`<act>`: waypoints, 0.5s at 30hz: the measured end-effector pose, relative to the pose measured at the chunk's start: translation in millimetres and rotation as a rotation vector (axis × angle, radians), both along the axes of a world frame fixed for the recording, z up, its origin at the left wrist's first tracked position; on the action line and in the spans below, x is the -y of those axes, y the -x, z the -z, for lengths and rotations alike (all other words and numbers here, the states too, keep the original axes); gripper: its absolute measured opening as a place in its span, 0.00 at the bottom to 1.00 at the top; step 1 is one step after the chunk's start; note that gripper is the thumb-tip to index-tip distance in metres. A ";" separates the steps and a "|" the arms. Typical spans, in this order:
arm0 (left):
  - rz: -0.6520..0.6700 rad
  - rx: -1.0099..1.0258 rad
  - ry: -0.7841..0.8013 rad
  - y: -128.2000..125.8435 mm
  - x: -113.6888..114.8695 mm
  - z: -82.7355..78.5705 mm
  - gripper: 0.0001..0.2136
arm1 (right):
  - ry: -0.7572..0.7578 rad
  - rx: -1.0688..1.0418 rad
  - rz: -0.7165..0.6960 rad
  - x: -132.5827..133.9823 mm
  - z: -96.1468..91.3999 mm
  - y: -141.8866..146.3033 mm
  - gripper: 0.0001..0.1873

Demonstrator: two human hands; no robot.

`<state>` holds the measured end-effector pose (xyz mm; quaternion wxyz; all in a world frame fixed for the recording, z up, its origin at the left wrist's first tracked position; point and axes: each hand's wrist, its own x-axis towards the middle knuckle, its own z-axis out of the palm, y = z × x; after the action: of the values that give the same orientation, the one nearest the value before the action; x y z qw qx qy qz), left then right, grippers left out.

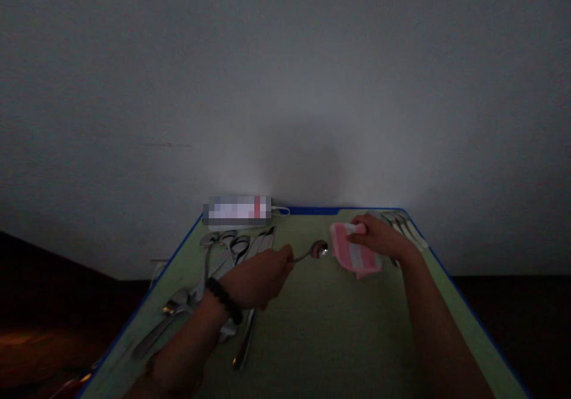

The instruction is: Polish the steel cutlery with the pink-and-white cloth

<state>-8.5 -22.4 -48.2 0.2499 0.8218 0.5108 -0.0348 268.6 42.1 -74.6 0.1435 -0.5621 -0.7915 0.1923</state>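
Observation:
My left hand (266,274), with a dark beaded bracelet on its wrist, is closed around the handle of a metal spoon (318,249). The spoon's bowl points right, over the middle of the table. A pink-and-white cloth (352,251) hangs from my right hand (379,236), pinched between thumb and fingers. A small gap separates the spoon's bowl from the cloth's left edge. Behind my right hand, several pieces of cutlery with pale handles (411,232) lie side by side at the table's far right corner, partly hidden.
The green table (339,333) has a blue rim and stands against a grey wall (303,78). Left of my left hand lie scissors (235,245), more spoons (177,304) and other metal utensils. A device with a blurred-out screen (238,211) and a white cable sits at the back left.

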 end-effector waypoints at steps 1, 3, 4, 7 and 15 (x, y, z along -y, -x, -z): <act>-0.002 0.022 -0.033 2.5 -2.3 -6.4 0.14 | -0.044 -0.095 0.048 1.9 -8.4 -4.7 0.11; -0.020 0.071 -0.088 3.6 -7.5 -17.9 0.14 | -0.106 -0.283 0.169 6.3 -24.2 -11.9 0.13; -0.031 0.099 -0.097 2.2 -10.0 -23.0 0.14 | -0.134 -0.375 0.232 8.8 -31.0 -13.9 0.14; -0.054 0.159 -0.081 -6.2 -13.8 -36.8 0.15 | -0.241 -0.617 0.364 16.1 -46.6 -13.0 0.15; -0.026 0.238 -0.135 15.8 4.7 -59.9 0.14 | -0.086 -1.160 0.283 15.6 -51.6 -1.0 0.18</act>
<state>-24.2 -27.2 11.7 0.2532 0.8283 0.4896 0.1005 269.6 26.4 -23.0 0.5989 -0.4590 -0.5086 0.4147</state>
